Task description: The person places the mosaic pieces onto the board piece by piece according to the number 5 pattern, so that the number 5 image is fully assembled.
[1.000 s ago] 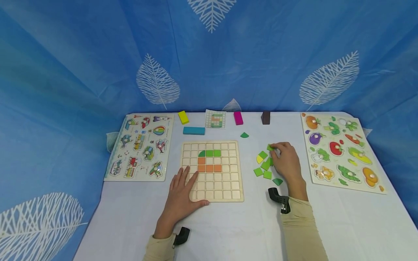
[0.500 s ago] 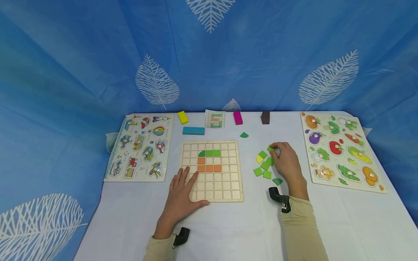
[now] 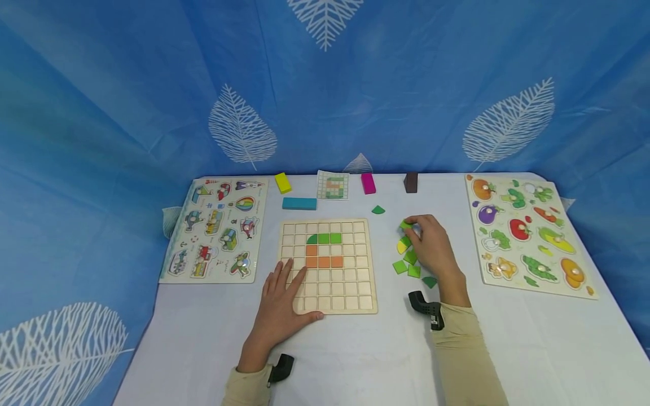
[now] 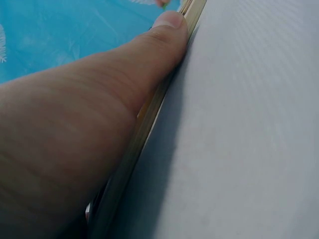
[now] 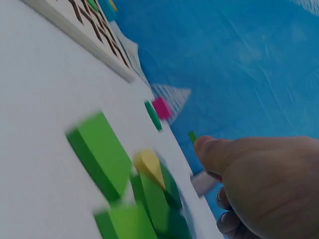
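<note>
Looking down from the head view, the left hand (image 3: pixel 281 307) lies flat, fingers straight, on the grid board (image 3: pixel 327 265); the right hand (image 3: pixel 429 248) pinches a green tile (image 3: pixel 404 225) above the loose tile pile (image 3: pixel 408 259). Left wrist: thumb along the board's edge (image 4: pixel 149 119). Right wrist: blurred green pieces (image 5: pixel 99 154), thumb at a small green piece.

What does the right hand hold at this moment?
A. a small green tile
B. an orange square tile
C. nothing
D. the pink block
A: the right hand pinches a small green tile at its fingertips, above the pile of green tiles on the table.
</note>
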`<state>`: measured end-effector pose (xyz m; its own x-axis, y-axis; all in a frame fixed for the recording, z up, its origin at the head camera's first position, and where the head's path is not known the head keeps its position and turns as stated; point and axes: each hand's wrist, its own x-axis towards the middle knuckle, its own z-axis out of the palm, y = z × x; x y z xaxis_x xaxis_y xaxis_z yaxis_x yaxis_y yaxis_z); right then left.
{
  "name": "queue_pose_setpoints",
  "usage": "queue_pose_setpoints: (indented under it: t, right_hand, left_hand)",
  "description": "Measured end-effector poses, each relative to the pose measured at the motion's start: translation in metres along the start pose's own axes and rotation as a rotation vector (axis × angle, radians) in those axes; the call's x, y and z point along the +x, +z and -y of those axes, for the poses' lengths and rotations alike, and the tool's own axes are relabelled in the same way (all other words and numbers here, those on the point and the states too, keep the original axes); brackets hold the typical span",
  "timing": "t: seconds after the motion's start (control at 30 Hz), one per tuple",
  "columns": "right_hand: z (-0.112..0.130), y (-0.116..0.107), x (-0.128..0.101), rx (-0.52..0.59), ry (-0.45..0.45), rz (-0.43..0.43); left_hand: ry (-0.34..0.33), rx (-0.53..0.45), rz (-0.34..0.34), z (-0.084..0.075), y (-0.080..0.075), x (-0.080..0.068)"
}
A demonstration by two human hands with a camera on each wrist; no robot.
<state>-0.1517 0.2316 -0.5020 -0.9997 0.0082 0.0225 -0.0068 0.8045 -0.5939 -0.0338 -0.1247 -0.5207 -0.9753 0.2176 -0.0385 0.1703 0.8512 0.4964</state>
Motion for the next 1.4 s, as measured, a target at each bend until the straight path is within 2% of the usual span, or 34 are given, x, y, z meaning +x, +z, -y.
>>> queue_pose_setpoints:
  t: [0.23,0.37,0.6,0.87,1.4]
  right_hand:
    - [0.039,0.019,0.005,0.021,-0.152,0.045]
    - [0.057,0.033,0.005,0.027,-0.247,0.102]
    - [0.076,0.053,0.003,-0.031,-0.357,0.184]
    - [0.076,0.062,0.002,-0.059,-0.404,0.164]
    - [0.076,0.066,0.005,-0.039,-0.4,0.155]
  left_hand:
    - [-0.008,-0.009,0.014,0.001,0.001,0.0]
    - [-0.006,-0.016,0.016,0.002,0.002,0.0]
    - [0.017,0.001,-0.028,0.002,0.003,0.0]
    - [0.022,0.002,-0.028,0.002,0.002,0.0]
    - [-0.002,-0.003,0.009,0.001,0.0,0.0]
